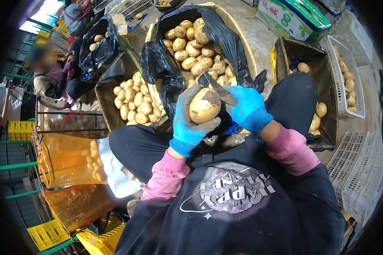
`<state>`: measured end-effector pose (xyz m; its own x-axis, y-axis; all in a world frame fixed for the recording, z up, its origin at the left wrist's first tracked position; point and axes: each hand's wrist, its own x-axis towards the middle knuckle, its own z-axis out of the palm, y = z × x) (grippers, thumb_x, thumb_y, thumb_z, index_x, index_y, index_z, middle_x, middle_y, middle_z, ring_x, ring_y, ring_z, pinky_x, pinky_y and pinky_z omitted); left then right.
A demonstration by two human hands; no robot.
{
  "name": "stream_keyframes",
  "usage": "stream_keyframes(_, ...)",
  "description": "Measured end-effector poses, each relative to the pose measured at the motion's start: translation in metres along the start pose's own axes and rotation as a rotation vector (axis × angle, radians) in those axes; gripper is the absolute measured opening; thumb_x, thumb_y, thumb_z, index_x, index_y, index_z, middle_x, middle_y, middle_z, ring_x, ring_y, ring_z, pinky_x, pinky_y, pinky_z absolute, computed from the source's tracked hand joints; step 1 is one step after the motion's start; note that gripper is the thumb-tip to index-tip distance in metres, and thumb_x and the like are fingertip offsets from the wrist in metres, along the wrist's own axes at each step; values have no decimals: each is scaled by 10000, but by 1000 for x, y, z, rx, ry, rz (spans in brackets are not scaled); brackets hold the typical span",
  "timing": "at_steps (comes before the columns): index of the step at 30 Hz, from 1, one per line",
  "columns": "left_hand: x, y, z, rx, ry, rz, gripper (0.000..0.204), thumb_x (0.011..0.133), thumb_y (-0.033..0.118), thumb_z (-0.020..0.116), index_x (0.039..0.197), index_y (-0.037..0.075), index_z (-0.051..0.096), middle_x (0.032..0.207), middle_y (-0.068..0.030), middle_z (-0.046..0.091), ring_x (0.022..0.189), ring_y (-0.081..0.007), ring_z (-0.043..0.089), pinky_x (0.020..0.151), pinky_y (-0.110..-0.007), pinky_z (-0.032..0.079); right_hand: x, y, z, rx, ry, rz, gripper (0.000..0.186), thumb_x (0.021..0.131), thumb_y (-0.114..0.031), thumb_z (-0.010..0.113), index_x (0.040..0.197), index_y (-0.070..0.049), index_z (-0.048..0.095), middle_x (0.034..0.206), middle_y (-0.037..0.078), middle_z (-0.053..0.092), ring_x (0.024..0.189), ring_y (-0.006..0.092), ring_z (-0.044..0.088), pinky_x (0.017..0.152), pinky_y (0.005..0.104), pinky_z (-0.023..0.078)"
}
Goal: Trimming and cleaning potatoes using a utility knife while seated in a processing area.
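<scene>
A large potato [205, 105] with brown dirt patches rests in my left hand [189, 121], whose fingers and thumb curl round its side and underside. My right hand [247, 106] grips a dirt-covered knife [219, 90]; its flat blade slants across the upper right of the potato, but whether it touches I cannot tell. Both hands wear blue gloves with grey, soiled fingers. Just beyond them stands a large container [241, 32] draped with a black plastic bag [227, 32] and heaped with potatoes [201, 66].
Left of it, a box holds potatoes [134, 102]. At right stand a dark crate [325, 70], a white basket [359, 100] and stacked white crates [355, 165]. Orange mesh sacks [70, 159] and yellow crates [49, 233] line the left. A co-worker [51, 80] sits far left.
</scene>
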<state>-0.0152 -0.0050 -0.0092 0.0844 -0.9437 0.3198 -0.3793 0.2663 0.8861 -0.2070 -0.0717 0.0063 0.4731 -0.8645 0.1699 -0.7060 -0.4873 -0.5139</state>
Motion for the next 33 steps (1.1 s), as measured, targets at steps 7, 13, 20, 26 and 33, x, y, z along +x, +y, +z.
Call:
stream_keyframes(7, 7, -11, 4, -212, 119, -144, 839, 632, 159, 901, 1351, 28, 490, 1303, -134, 540, 1193, -246, 552, 1024, -367, 461, -17, -12, 5, 68, -145, -298, 268, 826, -229, 641, 1066, -111, 639, 937, 123, 661, 854, 339, 669, 717, 438, 546)
stream_keyframes(13, 4, -3, -11, -208, 67, -25, 805, 602, 2, 871, 1305, 13, 480, 1320, -116, 535, 1222, -217, 535, 1052, -337, 447, 0, 5, -1, 33, 70, -68, 265, 818, -219, 652, 1073, -147, 647, 915, 122, 666, 848, 339, 664, 730, 458, 538)
stream_keyframes(20, 3, -6, 5, -373, 29, -220, 903, 590, 28, 886, 1379, 24, 447, 1326, -92, 519, 1225, -193, 522, 1053, -336, 445, -18, -13, 16, -151, 76, -268, 244, 782, -175, 647, 1015, -128, 591, 860, 93, 615, 803, 290, 659, 649, 442, 530)
stream_keyframes(26, 2, -3, 1, -294, 15, -117, 895, 587, -6, 882, 1372, 33, 455, 1320, -79, 506, 1221, -185, 517, 1029, -323, 473, 1, -1, 6, -76, 83, -68, 315, 780, -169, 668, 1080, -114, 590, 938, 115, 631, 869, 318, 662, 701, 434, 538)
stream_keyframes(33, 0, -9, 0, -21, 12, -2, 786, 594, 48, 855, 1313, 37, 537, 1292, -156, 543, 1231, -330, 521, 1066, -416, 410, -7, -7, 1, -169, -51, -127, 232, 815, -135, 607, 1042, -89, 596, 922, 119, 631, 856, 308, 666, 675, 416, 542)
